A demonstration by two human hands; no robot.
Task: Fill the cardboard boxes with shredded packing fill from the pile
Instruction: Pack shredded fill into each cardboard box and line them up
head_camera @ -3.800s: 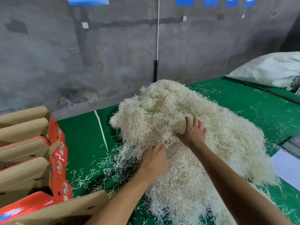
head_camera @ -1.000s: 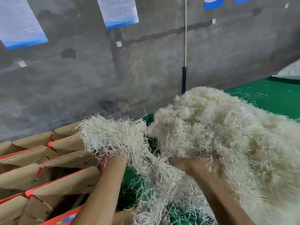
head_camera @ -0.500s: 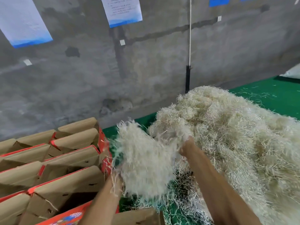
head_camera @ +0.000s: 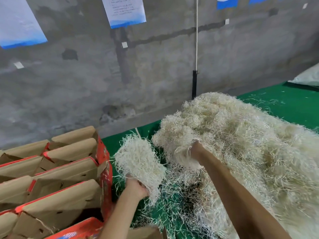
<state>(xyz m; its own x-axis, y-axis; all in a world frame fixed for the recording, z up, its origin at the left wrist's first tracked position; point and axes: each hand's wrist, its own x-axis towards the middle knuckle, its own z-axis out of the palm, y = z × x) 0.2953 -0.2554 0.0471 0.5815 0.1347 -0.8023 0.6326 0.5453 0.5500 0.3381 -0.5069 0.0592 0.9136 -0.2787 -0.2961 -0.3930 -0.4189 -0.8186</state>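
Observation:
A big pile of pale shredded packing fill (head_camera: 245, 144) lies on the green table (head_camera: 284, 104). My left hand (head_camera: 136, 188) grips a separate clump of fill (head_camera: 138, 161), held up just right of the cardboard boxes (head_camera: 57, 178). My right hand (head_camera: 196, 150) is pushed into the left edge of the pile, its fingers buried in the strands. The boxes stand open in a row at the left, brown flaps up, red printed sides facing the pile. Their insides are mostly hidden by the flaps.
A grey concrete wall (head_camera: 155, 66) runs behind the table, with paper notices (head_camera: 124, 11) and a hanging cord (head_camera: 196, 40). A white sack (head_camera: 309, 76) lies at the far right. Loose strands litter the green cloth between boxes and pile.
The clump in my left hand has come apart from the pile and now hangs lower, closer to the boxes. My right hand stays at the pile's left edge.

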